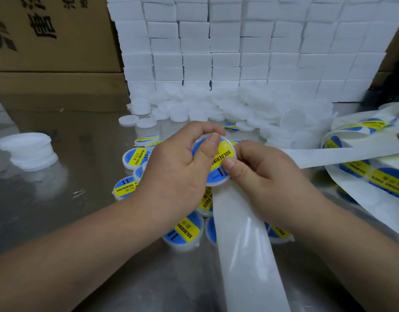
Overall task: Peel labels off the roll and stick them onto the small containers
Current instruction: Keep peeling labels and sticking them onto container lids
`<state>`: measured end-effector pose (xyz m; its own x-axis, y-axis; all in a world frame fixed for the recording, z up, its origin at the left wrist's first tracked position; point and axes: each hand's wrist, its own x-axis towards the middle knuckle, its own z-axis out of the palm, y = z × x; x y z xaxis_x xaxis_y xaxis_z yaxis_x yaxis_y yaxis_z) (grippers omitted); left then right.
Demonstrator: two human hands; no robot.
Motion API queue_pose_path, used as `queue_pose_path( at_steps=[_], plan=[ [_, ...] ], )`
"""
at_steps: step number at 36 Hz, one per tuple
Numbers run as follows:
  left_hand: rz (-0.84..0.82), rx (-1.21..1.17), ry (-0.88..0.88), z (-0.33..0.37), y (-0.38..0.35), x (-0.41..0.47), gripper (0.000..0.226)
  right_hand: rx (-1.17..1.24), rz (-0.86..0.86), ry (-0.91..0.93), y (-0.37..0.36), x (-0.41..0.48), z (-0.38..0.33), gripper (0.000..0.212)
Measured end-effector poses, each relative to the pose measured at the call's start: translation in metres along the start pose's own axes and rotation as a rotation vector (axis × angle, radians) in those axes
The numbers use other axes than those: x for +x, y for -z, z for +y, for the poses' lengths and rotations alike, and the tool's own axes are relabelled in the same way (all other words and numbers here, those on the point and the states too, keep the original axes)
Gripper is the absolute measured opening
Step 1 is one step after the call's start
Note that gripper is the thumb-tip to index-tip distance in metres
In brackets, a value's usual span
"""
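Stacked white boxes [239,41] stand well beyond the fingers. The steel tabletop [59,199] lies beneath them. A bare backing strip [243,244] runs out from under the right hand [266,174] toward the person. Unlabelled containers [205,104] are heaped just beyond the fingers; labelled containers [182,230] lie below the wrists. The left hand [171,167] grips one container [216,180], fingers curled round its rim, thumb pressing its label [223,156]. The right thumb and fingers pinch the container's right edge.
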<state>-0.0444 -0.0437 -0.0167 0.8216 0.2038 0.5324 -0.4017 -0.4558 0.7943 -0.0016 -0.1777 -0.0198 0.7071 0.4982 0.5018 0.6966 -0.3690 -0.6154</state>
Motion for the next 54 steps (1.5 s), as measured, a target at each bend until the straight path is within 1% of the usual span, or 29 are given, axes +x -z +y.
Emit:
queue_pose_path(
  at_steps=[2, 6, 9, 10, 13, 15, 19, 21, 24, 26, 27, 28, 29, 31, 33, 35, 36, 37, 38, 39, 41, 42, 45, 47, 49, 50, 52, 54],
  plan=[
    [-0.003, 0.034, -0.014, 0.0, 0.001, 0.001, 0.014, -0.036, 0.004, -0.002, 0.0, -0.001, 0.0, 0.032],
    [-0.002, 0.106, -0.02, 0.0, 0.003, 0.004, 0.012, -0.015, 0.005, -0.016, -0.001, -0.001, -0.001, 0.04],
    [-0.003, 0.221, -0.062, 0.0, 0.006, 0.003, 0.012, -0.024, 0.024, -0.025, -0.002, -0.003, 0.0, 0.039],
    [-0.012, 0.265, -0.075, 0.0, 0.007, 0.002, 0.015, -0.034, 0.039, -0.032, -0.002, -0.003, 0.0, 0.039],
    [-0.047, 0.384, -0.093, -0.001, 0.008, 0.001, 0.034, -0.055, 0.086, -0.048, 0.0, -0.001, 0.001, 0.04],
    [-0.06, 0.454, -0.108, -0.002, 0.007, 0.001, 0.038, -0.07, 0.086, -0.058, 0.0, -0.001, 0.001, 0.042],
    [-0.048, 0.449, -0.168, -0.002, 0.009, 0.004, 0.037, -0.076, 0.08, -0.056, -0.001, -0.002, 0.001, 0.043],
    [-0.036, 0.429, -0.174, -0.003, 0.009, 0.004, 0.036, -0.073, 0.088, -0.073, -0.002, -0.002, 0.001, 0.047],
    [0.0, 0.421, -0.131, -0.009, 0.009, 0.006, 0.034, -0.03, 0.162, -0.135, 0.001, 0.0, 0.003, 0.049],
    [0.041, 0.446, -0.072, -0.015, 0.011, 0.011, 0.034, 0.045, 0.199, -0.148, 0.003, 0.002, 0.004, 0.038],
    [0.052, 0.462, -0.035, -0.02, 0.013, 0.015, 0.033, 0.084, 0.197, -0.146, 0.003, 0.002, 0.004, 0.03],
    [0.046, 0.493, -0.001, -0.024, 0.015, 0.018, 0.033, 0.106, 0.183, -0.138, 0.002, 0.002, 0.004, 0.027],
    [0.022, 0.546, 0.031, -0.028, 0.016, 0.021, 0.035, 0.111, 0.16, -0.116, 0.001, 0.001, 0.003, 0.031],
    [-0.06, 0.724, 0.104, -0.033, 0.016, 0.026, 0.034, 0.096, 0.108, -0.038, -0.001, 0.0, 0.004, 0.047],
    [-0.141, 0.925, 0.177, -0.038, 0.016, 0.028, 0.043, 0.09, 0.08, 0.036, -0.002, -0.001, 0.004, 0.056],
    [-0.145, 1.0, 0.15, -0.04, 0.015, 0.028, 0.052, 0.113, 0.085, 0.086, -0.001, -0.002, 0.004, 0.06],
    [-0.11, 0.974, 0.088, -0.038, 0.015, 0.028, 0.05, 0.121, 0.091, 0.111, 0.0, -0.001, 0.004, 0.061],
    [-0.061, 0.89, 0.022, -0.035, 0.016, 0.027, 0.048, 0.128, 0.094, 0.136, 0.0, -0.001, 0.003, 0.061],
    [-0.02, 0.748, -0.024, -0.031, 0.016, 0.025, 0.046, 0.142, 0.089, 0.156, 0.0, -0.001, 0.002, 0.061],
    [-0.01, 0.552, -0.032, -0.025, 0.015, 0.022, 0.048, 0.166, 0.079, 0.171, 0.001, -0.001, 0.002, 0.062],
    [-0.086, 0.132, 0.023, -0.015, 0.012, 0.015, 0.05, 0.22, 0.056, 0.199, 0.001, -0.001, 0.0, 0.06],
    [-0.134, -0.027, 0.052, -0.01, 0.01, 0.012, 0.047, 0.236, 0.045, 0.212, 0.001, -0.001, -0.002, 0.059],
    [-0.225, -0.32, 0.152, -0.003, 0.007, 0.01, 0.032, 0.271, 0.025, 0.248, 0.002, -0.002, -0.005, 0.055],
    [-0.285, -0.502, 0.272, -0.002, 0.008, 0.013, 0.042, 0.316, 0.031, 0.253, 0.004, -0.004, -0.006, 0.051],
    [-0.311, -0.636, 0.346, 0.0, 0.011, 0.017, 0.055, 0.375, 0.043, 0.238, 0.005, -0.006, -0.007, 0.044],
    [-0.306, -0.67, 0.372, 0.002, 0.012, 0.018, 0.054, 0.41, 0.041, 0.228, 0.005, -0.007, -0.008, 0.041],
    [-0.264, -0.685, 0.425, 0.003, 0.012, 0.019, 0.045, 0.446, 0.022, 0.236, 0.004, -0.01, -0.011, 0.039],
    [-0.188, -0.629, 0.447, 0.003, 0.009, 0.019, 0.027, 0.385, 0.022, 0.273, 0.002, -0.012, -0.014, 0.039]
  ],
)
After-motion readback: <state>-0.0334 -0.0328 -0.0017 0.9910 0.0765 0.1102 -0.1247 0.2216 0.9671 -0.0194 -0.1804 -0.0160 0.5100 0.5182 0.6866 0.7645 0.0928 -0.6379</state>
